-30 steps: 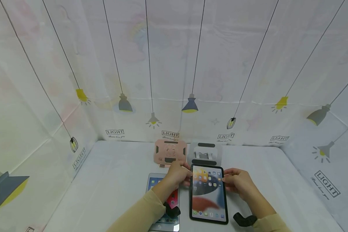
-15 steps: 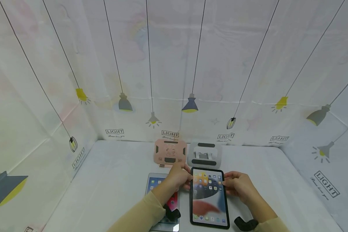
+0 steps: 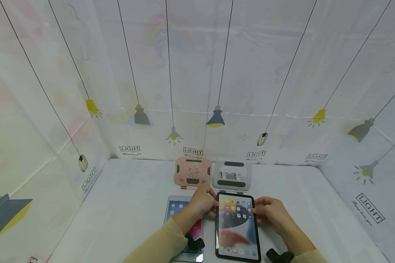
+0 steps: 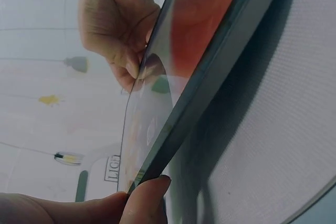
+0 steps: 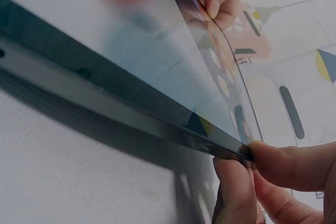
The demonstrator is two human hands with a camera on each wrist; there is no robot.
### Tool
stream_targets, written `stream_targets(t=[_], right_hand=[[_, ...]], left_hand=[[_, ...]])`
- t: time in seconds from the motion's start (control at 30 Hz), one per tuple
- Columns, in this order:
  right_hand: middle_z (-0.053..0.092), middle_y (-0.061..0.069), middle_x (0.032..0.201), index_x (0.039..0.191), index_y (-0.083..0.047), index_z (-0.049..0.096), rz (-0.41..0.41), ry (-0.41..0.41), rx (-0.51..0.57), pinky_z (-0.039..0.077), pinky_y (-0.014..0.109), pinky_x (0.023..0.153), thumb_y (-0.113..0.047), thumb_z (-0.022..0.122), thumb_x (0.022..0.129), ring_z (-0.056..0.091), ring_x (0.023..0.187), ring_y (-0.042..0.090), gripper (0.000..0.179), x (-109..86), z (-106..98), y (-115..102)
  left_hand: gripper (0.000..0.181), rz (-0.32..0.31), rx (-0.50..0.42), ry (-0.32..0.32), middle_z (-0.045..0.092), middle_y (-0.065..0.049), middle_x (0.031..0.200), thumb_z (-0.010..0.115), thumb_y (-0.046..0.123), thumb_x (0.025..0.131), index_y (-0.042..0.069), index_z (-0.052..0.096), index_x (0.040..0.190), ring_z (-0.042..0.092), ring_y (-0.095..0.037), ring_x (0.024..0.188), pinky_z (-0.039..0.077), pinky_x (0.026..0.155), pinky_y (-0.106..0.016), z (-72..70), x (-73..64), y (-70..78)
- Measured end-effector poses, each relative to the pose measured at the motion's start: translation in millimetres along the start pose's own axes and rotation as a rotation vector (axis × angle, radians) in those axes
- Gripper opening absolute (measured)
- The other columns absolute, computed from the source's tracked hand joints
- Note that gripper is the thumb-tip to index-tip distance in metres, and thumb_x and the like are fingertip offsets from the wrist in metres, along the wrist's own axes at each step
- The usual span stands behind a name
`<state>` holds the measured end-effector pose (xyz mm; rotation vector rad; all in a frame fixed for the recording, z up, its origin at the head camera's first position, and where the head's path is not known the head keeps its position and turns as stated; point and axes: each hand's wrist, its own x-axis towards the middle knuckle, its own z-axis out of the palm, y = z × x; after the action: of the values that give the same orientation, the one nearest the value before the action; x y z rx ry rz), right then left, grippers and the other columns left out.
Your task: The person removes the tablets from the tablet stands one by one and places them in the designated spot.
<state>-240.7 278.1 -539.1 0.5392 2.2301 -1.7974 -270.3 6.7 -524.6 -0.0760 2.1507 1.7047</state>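
Note:
A black-framed tablet (image 3: 237, 226) with a lit home screen lies between my hands in the head view. My left hand (image 3: 202, 202) pinches its left edge near the far end, thumb and finger meeting the rim in the left wrist view. On the opposite edge, my right hand (image 3: 274, 212) grips the tablet with thumb on top and fingers below. Shadow under the rim in both wrist views shows that this end is raised off the table. A second, white-framed tablet (image 3: 174, 207) lies to the left, partly hidden by my left forearm.
Beyond the tablets stand a pink tablet stand (image 3: 181, 180) and a light grey tablet stand (image 3: 217, 177) with dark pads, side by side. The white table (image 3: 125, 204) ends at a curtain (image 3: 151, 73) printed with hanging lamps. Each wrist wears a black strap mount.
The black-framed tablet has slid a little toward me, away from the grey stand, with both hands moving along with it. More of the grey stand's front edge now shows.

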Motion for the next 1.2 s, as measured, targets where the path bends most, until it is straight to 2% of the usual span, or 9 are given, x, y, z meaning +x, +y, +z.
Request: stream_targets(t=[0.43,0.63,0.97,1.2], right_hand=[[0.077,0.006,0.09,0.126,0.006,0.066,-0.01,-0.021,-0.027,0.063,0.03,0.057,0.001,0.079,0.088,0.073,0.071,0.018,0.04,-2.7,-1,4],[0.077,0.007,0.088,0.127,0.009,0.066,0.002,-0.032,-0.021,0.064,0.03,0.06,0.003,0.079,0.087,0.072,0.07,0.017,0.042,-8.7,-1,3],[0.078,0.008,0.087,0.124,0.01,0.069,0.01,-0.03,-0.02,0.065,0.032,0.062,0.003,0.077,0.089,0.073,0.072,0.018,0.036,-10.7,-3,3],[0.079,0.008,0.088,0.126,0.012,0.067,0.008,-0.046,-0.017,0.067,0.035,0.064,0.003,0.074,0.091,0.074,0.073,0.019,0.037,-10.0,-5,5]], left_hand=[[0.015,-0.007,0.04,-0.024,0.072,-0.011,0.083,0.074,-0.004,0.093,0.007,0.065,0.098,0.065,-0.015,0.059,0.061,0.05,-0.026,1.2,0.0,-4.6],[0.012,-0.033,0.061,-0.042,0.072,-0.011,0.084,0.074,-0.002,0.094,0.006,0.066,0.098,0.065,-0.015,0.061,0.06,0.051,-0.024,0.9,-1.4,-4.9],[0.008,-0.042,0.016,-0.079,0.073,-0.012,0.088,0.069,-0.002,0.097,0.0,0.068,0.105,0.066,-0.016,0.065,0.064,0.056,-0.027,-1.5,-1.3,-5.3],[0.007,-0.066,0.0,-0.088,0.074,-0.013,0.091,0.068,-0.002,0.098,0.001,0.069,0.104,0.067,-0.017,0.067,0.066,0.059,-0.029,-3.0,-2.4,-4.2]])
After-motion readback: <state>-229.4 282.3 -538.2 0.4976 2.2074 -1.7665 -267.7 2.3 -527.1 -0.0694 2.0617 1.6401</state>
